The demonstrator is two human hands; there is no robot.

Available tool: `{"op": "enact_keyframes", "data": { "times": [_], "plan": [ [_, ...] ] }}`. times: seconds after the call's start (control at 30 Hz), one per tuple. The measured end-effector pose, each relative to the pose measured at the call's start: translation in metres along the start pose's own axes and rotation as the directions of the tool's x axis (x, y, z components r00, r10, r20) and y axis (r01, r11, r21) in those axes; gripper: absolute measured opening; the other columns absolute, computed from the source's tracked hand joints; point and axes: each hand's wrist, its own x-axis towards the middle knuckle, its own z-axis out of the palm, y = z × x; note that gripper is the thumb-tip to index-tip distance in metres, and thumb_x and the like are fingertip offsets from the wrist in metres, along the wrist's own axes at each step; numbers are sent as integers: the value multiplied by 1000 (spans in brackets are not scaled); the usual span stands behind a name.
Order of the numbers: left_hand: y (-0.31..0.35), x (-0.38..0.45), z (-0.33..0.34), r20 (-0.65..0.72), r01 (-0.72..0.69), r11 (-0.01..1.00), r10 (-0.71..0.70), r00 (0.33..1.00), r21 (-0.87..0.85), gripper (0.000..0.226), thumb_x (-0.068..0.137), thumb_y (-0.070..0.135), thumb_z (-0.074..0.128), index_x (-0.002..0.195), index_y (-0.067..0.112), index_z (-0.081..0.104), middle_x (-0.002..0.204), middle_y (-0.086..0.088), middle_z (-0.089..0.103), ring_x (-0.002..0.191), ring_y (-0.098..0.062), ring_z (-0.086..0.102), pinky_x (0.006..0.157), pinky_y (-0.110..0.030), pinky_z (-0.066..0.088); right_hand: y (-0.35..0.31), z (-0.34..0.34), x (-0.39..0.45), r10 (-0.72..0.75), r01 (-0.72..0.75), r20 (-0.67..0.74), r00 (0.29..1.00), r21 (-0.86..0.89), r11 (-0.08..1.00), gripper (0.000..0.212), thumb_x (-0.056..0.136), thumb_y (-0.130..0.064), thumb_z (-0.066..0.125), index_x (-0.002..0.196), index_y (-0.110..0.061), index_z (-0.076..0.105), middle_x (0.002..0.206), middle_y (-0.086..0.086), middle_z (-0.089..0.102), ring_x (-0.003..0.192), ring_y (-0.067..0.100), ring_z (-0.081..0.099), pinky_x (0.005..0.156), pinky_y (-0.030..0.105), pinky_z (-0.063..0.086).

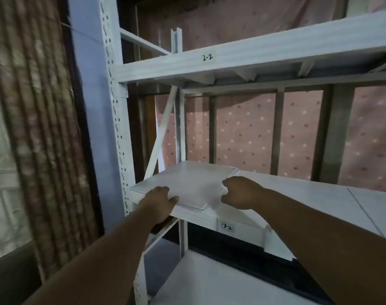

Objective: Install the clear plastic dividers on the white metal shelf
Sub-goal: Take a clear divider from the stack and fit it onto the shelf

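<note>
A flat stack of clear plastic dividers (187, 181) lies at the left end of the white metal shelf (297, 194), on the tier labelled 3-2. My left hand (159, 201) grips the stack's front left edge, thumb on top and fingers wrapped under. At the stack's right edge my right hand (240, 192) pinches the sheets, fingers curled around their rim. Both forearms reach in from the bottom of the head view.
The tier above, labelled 2-2 (207, 57), hangs over the work area. A perforated white upright (119, 128) stands just left of the stack. A lower shelf tier (220, 280) is below. A brown curtain (33, 128) and window are at left, and pink dotted fabric (242, 133) hangs behind.
</note>
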Motion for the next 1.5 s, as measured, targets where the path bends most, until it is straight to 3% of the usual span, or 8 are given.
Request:
{"op": "enact_keyframes", "data": {
  "times": [0.3,0.47,0.63,0.77,0.93,1.17,1.37,1.5],
  "plan": [
    [-55,-8,-4,-192,4,990,-31,981,-143,43,104,47,52,133,19,68,137,-5,68,123,-26,61,105,-37,46,-84,47,42,-120,119,87,989,22,993,48,93,-47,59,115,-5,65,106,11,64,98,26,59,80,31,44],
    [-61,-5,-11,-153,222,895,-300,942,-388,42,101,46,57,116,9,72,109,-6,72,89,-18,62,77,-31,47,-95,49,40,-140,142,21,990,-144,979,23,90,-27,64,88,-4,67,78,5,51,79,24,51,67,27,38],
    [-50,-3,-6,160,345,280,-522,838,-896,49,86,30,83,117,-4,67,103,-11,72,89,-24,72,85,-40,63,-98,47,26,-236,234,6,972,-154,960,17,91,-19,60,83,-4,63,65,-2,35,78,23,48,67,26,35],
    [-23,-3,-6,124,192,93,-488,864,-977,49,84,7,84,127,9,62,121,-12,72,101,-29,75,89,-43,65,-90,41,14,-244,240,-37,969,-78,968,12,91,-16,58,87,-7,65,71,2,45,78,23,50,70,27,36],
    [25,-11,-27,-4,-24,-155,-132,991,-988,76,91,-5,69,149,39,47,134,-12,68,110,-40,75,78,-52,65,-64,23,-1,-231,241,-134,964,71,968,23,91,-16,57,98,2,70,98,17,68,93,32,63,82,37,51],
    [127,-16,-56,-72,-69,-25,102,992,-997,78,91,-6,68,148,43,49,138,-8,68,115,-38,73,83,-64,62,-11,-1,-29,-139,183,-310,941,119,976,22,88,-7,60,107,-2,69,107,18,70,98,33,64,83,33,51],
    [223,-28,-61,-104,-151,227,207,973,-962,80,95,-8,61,150,47,42,118,7,70,89,-16,78,62,-40,65,45,-22,-63,-8,85,-372,928,192,978,26,87,-11,65,113,-8,63,106,14,68,97,31,64,75,27,45],
    [288,-42,-56,-111,-209,361,274,955,-909,91,96,-3,59,158,55,25,120,-6,64,104,-31,70,81,-56,66,85,-40,-94,121,-22,-368,922,261,965,16,84,-14,68,99,-10,65,98,11,68,88,28,63,75,31,50]
  ]
}}
